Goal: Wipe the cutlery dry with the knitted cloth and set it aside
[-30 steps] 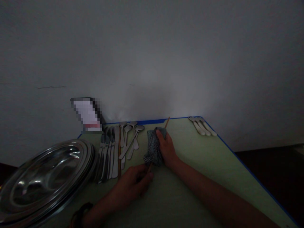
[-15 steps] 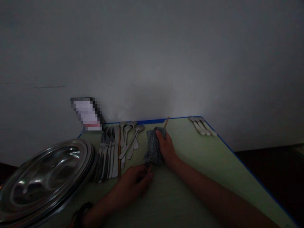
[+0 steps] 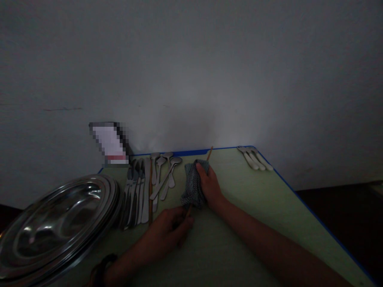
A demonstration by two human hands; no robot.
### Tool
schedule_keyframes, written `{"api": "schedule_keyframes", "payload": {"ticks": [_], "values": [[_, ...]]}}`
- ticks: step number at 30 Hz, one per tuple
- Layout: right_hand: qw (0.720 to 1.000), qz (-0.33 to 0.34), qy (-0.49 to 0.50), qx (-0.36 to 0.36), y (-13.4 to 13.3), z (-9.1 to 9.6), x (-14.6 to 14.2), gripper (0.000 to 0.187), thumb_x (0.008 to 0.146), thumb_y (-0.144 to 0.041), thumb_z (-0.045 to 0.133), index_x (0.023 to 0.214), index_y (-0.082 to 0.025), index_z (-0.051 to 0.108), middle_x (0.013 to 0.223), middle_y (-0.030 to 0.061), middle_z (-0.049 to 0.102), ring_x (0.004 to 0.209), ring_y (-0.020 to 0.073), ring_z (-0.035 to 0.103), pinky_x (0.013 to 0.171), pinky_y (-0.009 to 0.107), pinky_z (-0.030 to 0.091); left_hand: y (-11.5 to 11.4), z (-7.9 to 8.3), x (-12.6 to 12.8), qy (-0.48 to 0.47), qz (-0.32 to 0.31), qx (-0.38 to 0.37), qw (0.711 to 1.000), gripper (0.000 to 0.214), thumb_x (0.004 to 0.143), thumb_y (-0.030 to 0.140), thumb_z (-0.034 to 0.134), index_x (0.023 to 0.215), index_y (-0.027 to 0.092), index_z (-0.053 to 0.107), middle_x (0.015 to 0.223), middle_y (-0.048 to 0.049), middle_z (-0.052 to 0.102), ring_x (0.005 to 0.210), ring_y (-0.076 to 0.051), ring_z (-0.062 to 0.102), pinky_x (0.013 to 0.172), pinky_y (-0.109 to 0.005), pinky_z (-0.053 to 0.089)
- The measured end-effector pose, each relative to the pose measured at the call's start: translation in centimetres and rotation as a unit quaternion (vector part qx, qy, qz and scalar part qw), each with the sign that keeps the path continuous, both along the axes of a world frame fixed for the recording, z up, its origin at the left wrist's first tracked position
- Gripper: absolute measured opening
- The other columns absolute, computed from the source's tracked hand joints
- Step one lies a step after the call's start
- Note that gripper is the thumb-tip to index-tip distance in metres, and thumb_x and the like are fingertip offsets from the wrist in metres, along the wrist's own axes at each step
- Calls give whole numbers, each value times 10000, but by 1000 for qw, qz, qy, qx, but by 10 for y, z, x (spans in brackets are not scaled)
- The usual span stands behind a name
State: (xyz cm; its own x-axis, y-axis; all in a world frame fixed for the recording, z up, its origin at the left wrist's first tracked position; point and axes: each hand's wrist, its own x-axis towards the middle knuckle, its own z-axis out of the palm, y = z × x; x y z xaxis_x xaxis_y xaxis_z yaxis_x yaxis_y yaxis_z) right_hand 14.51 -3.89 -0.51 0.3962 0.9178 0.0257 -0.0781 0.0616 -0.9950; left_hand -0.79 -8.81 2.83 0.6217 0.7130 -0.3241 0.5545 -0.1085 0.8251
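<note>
A grey woven cloth (image 3: 193, 185) is bunched in my right hand (image 3: 211, 185), whose fingers are closed on it. Through the cloth runs a thin wooden chopstick (image 3: 210, 153); its far end sticks out past the top and its near end below. My left hand (image 3: 173, 229) pinches that near end between thumb and fingers. The stretch of chopstick inside the cloth is hidden. Just left of the cloth lie several metal spoons (image 3: 176, 160), some crossing each other. Beside them another wooden stick (image 3: 151, 187) lies lengthwise, next to a row of table knives (image 3: 145, 195).
A stack of shiny oval metal platters (image 3: 113, 195) takes up the table's left side. Behind it a blurred-out phone-like screen (image 3: 109, 143) leans on the wall. Forks with pale handles (image 3: 253, 161) lie at the far right corner. The green table (image 3: 254, 207) has a blue edge.
Almost nothing differs. My left hand has shifted very slightly at the chopstick's near end; my right hand and the cloth keep their place.
</note>
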Motion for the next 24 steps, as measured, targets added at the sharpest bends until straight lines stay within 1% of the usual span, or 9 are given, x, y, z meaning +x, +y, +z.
{"api": "schedule_keyframes", "payload": {"ticks": [4,9,15,20,24], "values": [[1000,0,11,6,0,-2,1,351,759,-519,501,882,-199,573,879,34,611,842,177,549,783,299,397,-1,2,1,-6,-1,-8,1000,281,841,404,400,720,166,490,568,43,460,519,-110,425,481,-218,328],[1000,3,20,10,1,-3,0,355,759,-518,502,895,-199,575,882,31,613,837,175,550,760,292,401,0,1,0,-4,-4,8,1000,291,846,408,395,694,175,479,559,44,464,517,-111,438,479,-217,331],[1000,-2,2,1,1,-1,1,355,759,-515,499,884,-192,577,885,30,612,839,175,547,762,288,393,-1,1,1,-4,-7,-2,1000,284,844,400,400,731,163,506,596,34,484,539,-113,449,487,-219,337],[1000,3,0,10,1,-1,2,369,761,-517,497,901,-186,580,903,38,613,854,178,545,774,288,389,-1,2,1,-14,-2,-2,1000,293,840,412,404,678,176,464,554,49,451,507,-104,427,476,-214,321],[1000,2,9,12,1,-1,2,347,753,-510,511,878,-195,586,874,27,613,845,181,541,785,297,390,-1,0,0,-7,-7,9,1000,286,845,407,405,692,176,476,566,43,468,520,-109,439,477,-214,326]]}}
